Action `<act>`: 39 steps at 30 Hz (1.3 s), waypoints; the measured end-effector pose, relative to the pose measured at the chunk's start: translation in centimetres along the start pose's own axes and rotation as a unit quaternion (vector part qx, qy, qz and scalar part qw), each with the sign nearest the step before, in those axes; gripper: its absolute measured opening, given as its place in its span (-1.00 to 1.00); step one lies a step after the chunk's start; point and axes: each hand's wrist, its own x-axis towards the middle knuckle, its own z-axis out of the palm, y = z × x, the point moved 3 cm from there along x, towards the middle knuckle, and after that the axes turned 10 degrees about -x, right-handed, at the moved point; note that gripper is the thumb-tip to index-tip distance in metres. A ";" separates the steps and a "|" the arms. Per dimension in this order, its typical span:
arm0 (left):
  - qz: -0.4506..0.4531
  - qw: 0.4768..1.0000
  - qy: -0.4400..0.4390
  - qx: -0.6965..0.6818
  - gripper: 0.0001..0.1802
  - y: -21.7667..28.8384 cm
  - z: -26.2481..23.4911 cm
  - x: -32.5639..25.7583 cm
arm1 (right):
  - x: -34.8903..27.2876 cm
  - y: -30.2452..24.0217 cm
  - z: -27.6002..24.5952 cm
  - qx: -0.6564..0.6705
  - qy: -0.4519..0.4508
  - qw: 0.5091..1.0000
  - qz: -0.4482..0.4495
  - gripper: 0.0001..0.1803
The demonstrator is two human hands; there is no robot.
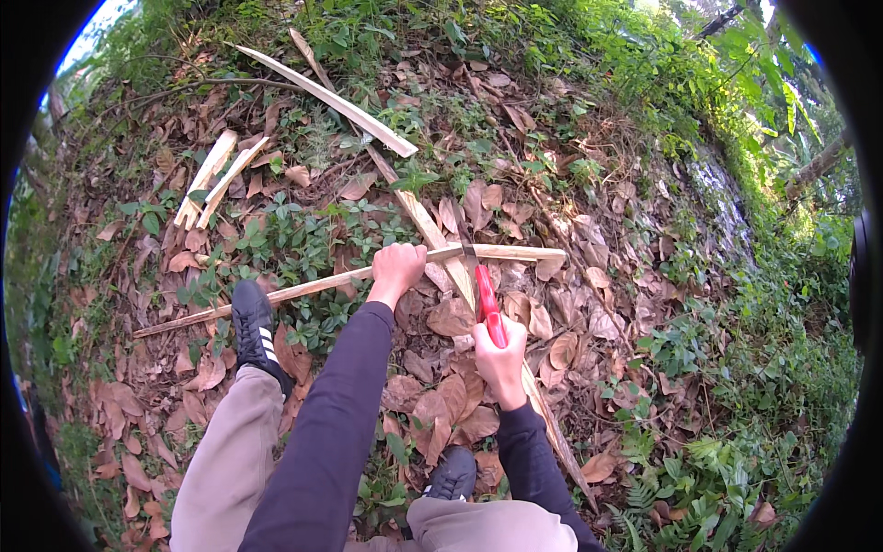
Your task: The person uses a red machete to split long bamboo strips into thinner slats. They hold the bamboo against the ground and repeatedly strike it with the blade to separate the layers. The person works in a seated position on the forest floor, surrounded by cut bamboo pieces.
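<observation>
My left hand (398, 271) is closed around a long, thin wooden stick (322, 286) that lies crosswise before me. In my right hand (501, 357) is the red handle of a hand saw (487, 299). The saw's dark blade points away from me and meets the stick to the right of my left hand; how deep it sits in the wood I cannot tell. Beneath the stick, another long wooden strip (418, 213) runs from the far left toward the near right, crossing under it close to the blade.
A pale split strip (345, 106) lies at the far side. Short split pieces (210, 177) rest together at the left. Dry brown leaves (451, 405) and low green plants cover the ground. My left shoe (254, 331) is by the stick's left part; bushes (625, 55) stand beyond.
</observation>
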 end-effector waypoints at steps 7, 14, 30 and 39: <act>0.010 0.999 0.028 0.020 -0.45 0.3 -0.5 0.9 | -7.5 -0.6 -1.9 0.008 0.005 1.000 -0.005 -0.73; 0.010 0.999 0.035 0.004 -0.45 -1.0 -0.2 0.9 | -3.8 -1.0 0.6 -0.016 0.007 1.000 -0.022 -0.72; 0.026 0.999 0.039 0.001 -0.45 0.2 0.2 -0.1 | -9.6 1.3 -2.3 0.028 0.005 0.999 -0.015 -0.71; 0.023 0.999 0.049 0.001 -0.44 -0.3 -0.4 0.3 | -5.7 2.7 1.3 0.021 0.011 0.999 -0.027 -0.73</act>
